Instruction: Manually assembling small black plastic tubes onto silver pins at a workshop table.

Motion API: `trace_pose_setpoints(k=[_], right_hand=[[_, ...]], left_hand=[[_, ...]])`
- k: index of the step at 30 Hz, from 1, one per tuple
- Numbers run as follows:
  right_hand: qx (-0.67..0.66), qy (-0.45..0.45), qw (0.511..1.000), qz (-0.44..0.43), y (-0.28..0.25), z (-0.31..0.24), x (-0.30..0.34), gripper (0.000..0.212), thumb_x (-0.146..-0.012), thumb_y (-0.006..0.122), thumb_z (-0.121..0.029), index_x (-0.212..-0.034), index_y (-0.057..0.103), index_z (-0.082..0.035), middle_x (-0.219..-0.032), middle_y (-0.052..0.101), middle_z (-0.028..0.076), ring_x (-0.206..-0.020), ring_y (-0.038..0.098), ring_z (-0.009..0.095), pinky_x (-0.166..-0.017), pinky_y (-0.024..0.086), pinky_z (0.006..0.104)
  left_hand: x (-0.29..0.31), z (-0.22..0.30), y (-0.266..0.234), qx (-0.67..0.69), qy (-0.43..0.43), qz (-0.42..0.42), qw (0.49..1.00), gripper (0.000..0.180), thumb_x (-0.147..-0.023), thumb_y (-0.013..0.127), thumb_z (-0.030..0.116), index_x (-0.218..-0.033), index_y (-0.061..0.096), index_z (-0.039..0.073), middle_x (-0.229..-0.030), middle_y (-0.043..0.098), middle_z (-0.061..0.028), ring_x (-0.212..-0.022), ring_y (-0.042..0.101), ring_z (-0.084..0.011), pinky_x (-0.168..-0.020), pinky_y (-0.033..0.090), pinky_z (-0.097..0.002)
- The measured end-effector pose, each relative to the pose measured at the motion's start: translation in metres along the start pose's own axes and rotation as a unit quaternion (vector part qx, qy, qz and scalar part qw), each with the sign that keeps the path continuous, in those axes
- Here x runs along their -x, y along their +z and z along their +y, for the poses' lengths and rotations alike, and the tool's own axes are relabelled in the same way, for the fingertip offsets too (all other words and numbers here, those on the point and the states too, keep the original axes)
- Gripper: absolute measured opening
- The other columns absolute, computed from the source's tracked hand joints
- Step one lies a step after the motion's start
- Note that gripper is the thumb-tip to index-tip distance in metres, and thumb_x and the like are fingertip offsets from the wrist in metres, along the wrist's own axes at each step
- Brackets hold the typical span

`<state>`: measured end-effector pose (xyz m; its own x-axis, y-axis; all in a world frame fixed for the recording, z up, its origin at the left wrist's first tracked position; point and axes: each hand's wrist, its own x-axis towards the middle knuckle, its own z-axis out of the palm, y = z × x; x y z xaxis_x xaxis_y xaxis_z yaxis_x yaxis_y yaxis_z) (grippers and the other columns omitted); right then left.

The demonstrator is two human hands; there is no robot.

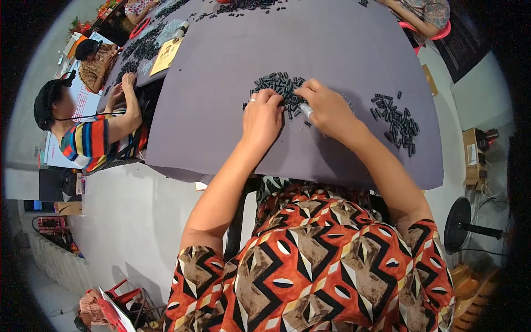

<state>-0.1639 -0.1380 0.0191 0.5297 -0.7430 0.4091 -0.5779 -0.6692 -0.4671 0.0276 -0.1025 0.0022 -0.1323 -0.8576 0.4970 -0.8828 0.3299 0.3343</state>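
A heap of small black cylindrical pieces [282,83] lies on the grey cloth-covered table in front of me. At its near left edge rests my left hand [263,115], fingers curled down among the pieces; what they grip is hidden. My right hand [327,110] is closed at the heap's right side, thumb and fingers pinched together, their tips hidden. A clear, whitish plastic piece [306,109] shows below the right fingers, too small to tell whether it is held. More clear bits [347,100] peek out behind that hand. Further right is a second heap of black pieces [395,123].
The grey tablecloth [215,61] hangs over the near edge. To the left, a person in a striped shirt [94,135] works at an adjoining table with black and clear pieces. A yellow sheet [165,56] lies there. Another person's arm [412,19] rests at the far right.
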Motion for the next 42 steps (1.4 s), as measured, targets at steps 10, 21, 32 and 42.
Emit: trace_pose_setpoints(k=[10,21,32,42], right_hand=[[-0.066,-0.038,0.997,-0.029,0.005,0.006,-0.016,0.029,-0.078,0.060,0.000,-0.106,0.063,-0.007,-0.108,0.058,0.011,-0.101,0.060,0.034,-0.084,0.050,0.0440],[0.054,0.051,0.995,-0.064,0.039,0.043,-0.087,0.033,-0.080,0.058,-0.014,-0.112,0.065,-0.006,-0.112,0.059,0.017,-0.107,0.057,0.037,-0.091,0.048,0.0464],[-0.064,-0.038,0.989,-0.130,0.032,0.009,-0.068,0.029,-0.082,0.059,-0.016,-0.108,0.064,-0.005,-0.102,0.057,0.018,-0.094,0.059,0.039,-0.082,0.048,0.0486],[-0.015,-0.007,0.998,-0.058,0.003,0.040,-0.074,0.030,-0.082,0.056,0.001,-0.111,0.062,-0.005,-0.110,0.060,0.013,-0.106,0.058,0.034,-0.089,0.048,0.0406]], left_hand=[[0.033,-0.012,-0.028,0.035,-0.011,-0.016,0.999,0.050,-0.082,0.073,0.018,-0.127,0.055,0.005,-0.132,0.052,-0.0172,-0.119,0.050,-0.0391,-0.098,0.044,-0.0448],[-0.011,-0.027,-0.001,-0.030,-0.048,-0.070,0.996,0.092,-0.079,0.074,0.049,-0.144,0.034,-0.001,-0.147,0.035,-0.0287,-0.138,0.033,-0.0444,-0.112,0.031,-0.0503],[-0.008,-0.043,-0.017,0.130,-0.029,-0.105,0.986,0.068,-0.079,0.075,0.038,-0.132,0.052,0.002,-0.135,0.051,-0.0189,-0.128,0.047,-0.0377,-0.107,0.038,-0.0446],[-0.020,-0.058,-0.016,0.104,-0.041,-0.036,0.993,0.066,-0.086,0.066,0.046,-0.134,0.050,0.002,-0.145,0.042,-0.0218,-0.131,0.043,-0.0396,-0.107,0.038,-0.0464]])
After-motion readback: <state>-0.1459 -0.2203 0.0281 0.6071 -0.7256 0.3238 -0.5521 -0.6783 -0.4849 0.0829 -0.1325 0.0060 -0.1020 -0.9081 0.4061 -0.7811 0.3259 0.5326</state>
